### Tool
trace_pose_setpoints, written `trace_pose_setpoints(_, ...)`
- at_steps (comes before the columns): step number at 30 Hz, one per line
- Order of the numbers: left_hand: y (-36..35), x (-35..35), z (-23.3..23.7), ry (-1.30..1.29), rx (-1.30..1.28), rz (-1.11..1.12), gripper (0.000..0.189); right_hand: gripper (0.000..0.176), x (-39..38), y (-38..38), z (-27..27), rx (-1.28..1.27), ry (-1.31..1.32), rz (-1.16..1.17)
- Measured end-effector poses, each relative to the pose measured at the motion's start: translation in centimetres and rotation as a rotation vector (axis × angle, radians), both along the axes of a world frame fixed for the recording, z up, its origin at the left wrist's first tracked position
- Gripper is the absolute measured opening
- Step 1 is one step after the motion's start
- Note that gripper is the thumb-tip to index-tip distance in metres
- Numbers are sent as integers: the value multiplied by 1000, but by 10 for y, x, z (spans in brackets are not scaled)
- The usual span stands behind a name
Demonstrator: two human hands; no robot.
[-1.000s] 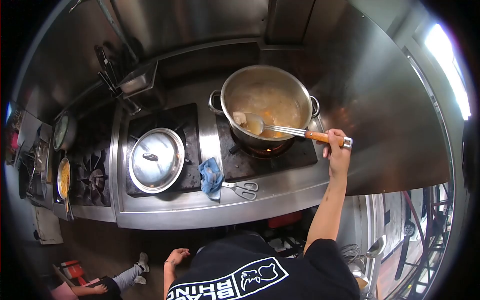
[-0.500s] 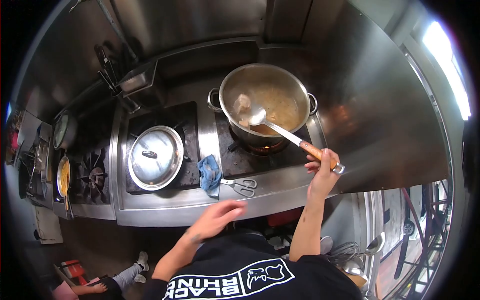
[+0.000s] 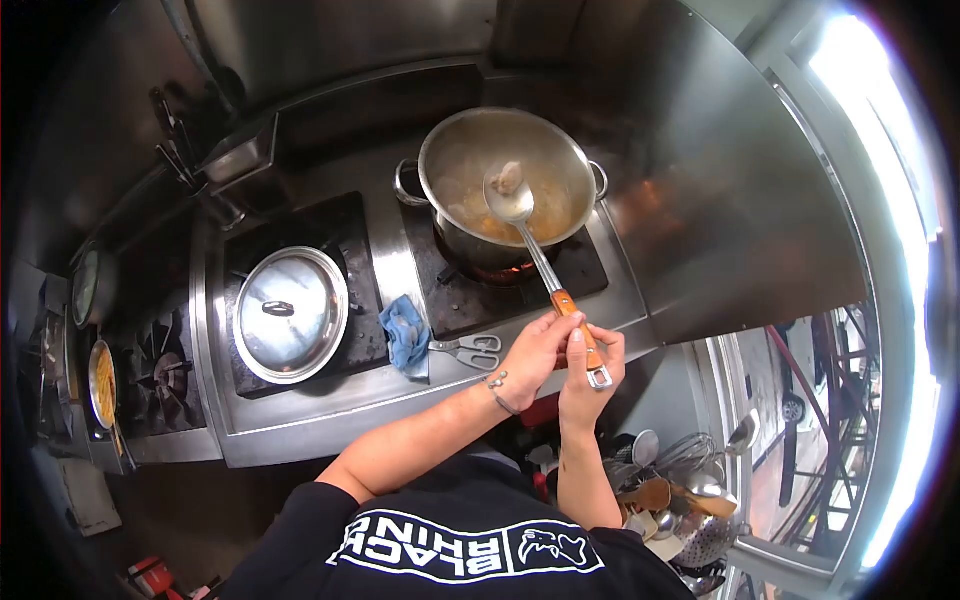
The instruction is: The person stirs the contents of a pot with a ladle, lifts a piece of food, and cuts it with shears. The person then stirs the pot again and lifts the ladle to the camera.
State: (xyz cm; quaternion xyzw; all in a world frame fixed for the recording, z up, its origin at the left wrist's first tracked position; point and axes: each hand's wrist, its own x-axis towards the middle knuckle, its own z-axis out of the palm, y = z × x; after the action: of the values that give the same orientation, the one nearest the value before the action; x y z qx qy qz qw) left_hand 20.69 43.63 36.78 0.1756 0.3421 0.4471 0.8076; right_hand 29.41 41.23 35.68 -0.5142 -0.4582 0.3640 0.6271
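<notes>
Both hands are on the wooden handle of a long metal spoon (image 3: 538, 258). My left hand (image 3: 537, 352) closes round the upper part of the handle, and my right hand (image 3: 592, 378) grips it near the metal end. The bowl of the spoon is over the inside of a large steel pot (image 3: 470, 236), with a chunk of meat (image 3: 507, 178) in it. Cloudy broth (image 3: 555, 205) lies in the pot, which stands on a lit burner. A blue cloth (image 3: 404, 336) and grey-handled scissors (image 3: 474, 351) lie at the stove's front edge.
A round metal lid (image 3: 291, 315) rests on the burner left of the pot. Farther left are a pan of yellow food (image 3: 103, 384) and another burner. A metal container (image 3: 240, 160) stands behind. Whisks and ladles (image 3: 690, 455) are at the lower right.
My left hand has come up and right and taken hold of the spoon handle. The spoon has turned more upright in view, and the meat is now in its bowl.
</notes>
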Motion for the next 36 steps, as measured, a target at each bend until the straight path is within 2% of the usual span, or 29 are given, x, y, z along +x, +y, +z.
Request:
trace_pose_setpoints(1, -2, -3, -2, -10, -1, -8, 24, 23, -1, -4, 3, -1, -10, -8)
trace_pose_setpoints(3, -3, -9, -7, 61, 17, 56, 22, 31, -5, -10, 10, 7, -115, 152)
trace_pose_setpoints(4, -4, -14, 0, 118, 1, 70, 21, 47, -3, -13, 11, -40, -131, 222)
trace_pose_setpoints(5, -6, -20, 2, 112, 1, 63, 21, 47, 0, -19, 16, -41, -137, 214)
trace_pose_setpoints(7, -9, -31, 5, 143, -48, 49, 21, 63, 6, -30, 32, -89, -243, 450)
trace_pose_setpoints(8, -9, -32, 4, 88, -68, 77, 20, 70, 17, -31, 26, -110, -203, 549)
trace_pose_setpoints(9, -9, -37, 5, 80, -64, 81, 20, 51, 20, -33, 19, -153, -19, 532)
trace_pose_setpoints(11, -14, -49, 8, 77, -36, -27, 19, 26, 36, -24, -25, -37, 19, 513)
trace_pose_setpoints(12, -15, -46, 0, 90, -21, 17, 19, 17, 30, -19, -35, -64, -38, 474)
trace_pose_setpoints(13, -14, -48, -10, 83, -21, 30, 19, 14, 18, -11, -42, -85, -94, 435)
trace_pose_setpoints(15, -11, -56, -23, 283, 148, -12, 19, 14, 11, 5, -49, -60, -48, 468)
trace_pose_setpoints(17, -9, -61, -16, 270, 124, 37, 19, 14, 19, 23, -65, -108, 357, 752)
trace_pose_setpoints(19, -7, -71, -5, 264, 95, -7, 20, 13, 23, 32, -72, -119, 391, 797)
trace_pose_setpoints(21, -5, -74, -8, 259, 61, 0, 22, 16, 24, 39, -75, -250, 133, 691)
trace_pose_setpoints(22, -5, -78, -4, 202, 30, -8, 22, 14, 24, 41, -74, -301, -77, 688)
trace_pose_setpoints(23, -5, -82, 4, 145, -4, -17, 23, 14, 23, 38, -81, -317, -62, 684)
trace_pose_setpoints(25, -5, -89, 20, 124, -88, 15, 22, 16, 23, 35, -102, -239, -766, 657)
trace_pose_setpoints(26, -4, -93, 19, 122, -73, 18, 22, 23, 20, 33, -114, -132, -937, 699)
trace_pose_setpoints(27, -5, -95, 18, 119, -66, 20, 21, 23, 15, 27, -126, -136, -929, 699)
trace_pose_setpoints(29, -3, -99, 19, 123, -88, 22, 21, 31, 1, 18, -143, 126, -1080, 526)
trace_pose_setpoints(31, -3, -101, 23, 124, -103, 30, 21, 33, -6, 18, -147, 63, -1153, 561)
trace_pose_setpoints(33, -5, -101, 30, 152, -116, 29, 22, 22, -14, 24, -141, 56, -1389, 545)
trace_pose_setpoints(36, -8, -99, 29, 162, -92, 29, 22, 13, -30, 32, -127, 55, -1450, 669)
